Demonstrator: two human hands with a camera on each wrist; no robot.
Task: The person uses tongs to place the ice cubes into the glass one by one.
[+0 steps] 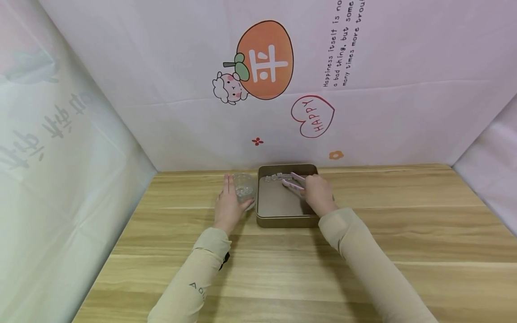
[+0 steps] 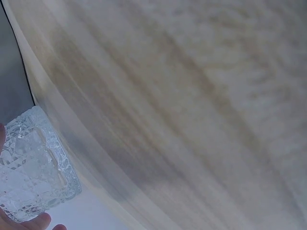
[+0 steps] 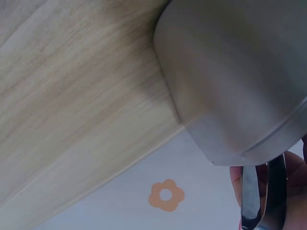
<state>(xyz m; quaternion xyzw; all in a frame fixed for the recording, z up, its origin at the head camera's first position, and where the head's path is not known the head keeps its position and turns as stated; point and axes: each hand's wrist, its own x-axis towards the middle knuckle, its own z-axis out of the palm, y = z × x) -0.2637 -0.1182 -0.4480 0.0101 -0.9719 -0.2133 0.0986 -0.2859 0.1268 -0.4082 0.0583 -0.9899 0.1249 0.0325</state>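
My left hand (image 1: 227, 208) grips a clear cut-pattern glass (image 1: 244, 180), thumb on the near side and fingers along its left. The glass stands on the table beside the tin, and something clear shows in its bottom. In the left wrist view, fingertips sit at the side of the glass (image 2: 38, 167). My right hand (image 1: 319, 195) holds tongs (image 1: 292, 185) with pale pink tips, reaching into the shallow metal tin (image 1: 287, 222). The tips are spread apart, right by several small clear cubes (image 1: 273, 177) along the tin's far side. The right wrist view shows the tongs' metal bend (image 3: 276, 191).
The wood-grain table (image 1: 266, 278) meets a printed white backdrop (image 1: 194, 130) just behind the tin and glass. Another white sheet (image 1: 93, 170) hangs on the left. The tin's raised walls stand around the cubes.
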